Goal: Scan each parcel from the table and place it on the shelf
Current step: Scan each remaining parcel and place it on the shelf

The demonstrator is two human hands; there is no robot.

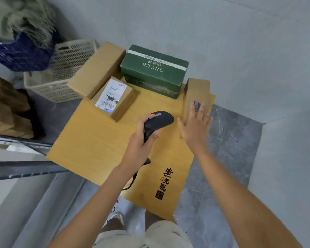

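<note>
The right hand (195, 126) is spread flat, fingers (202, 109) straight and splayed, lying against the near end of a plain brown parcel (197, 92); motion blur hides whether they press it. That parcel runs lengthwise away from the fingertips toward the grey wall, a small blue mark showing between the fingers. Just left of them, the left hand (141, 135) is curled round the grip of a black handheld barcode scanner (157, 122), whose head points up and away toward the parcels. Beyond the scanner's head lies a small labelled parcel (113, 98), barcode facing up. Farther off stand a green ONCUR box (154, 70) and a long brown carton (97, 68). All rest on a yellow wooden table (97, 140).
</note>
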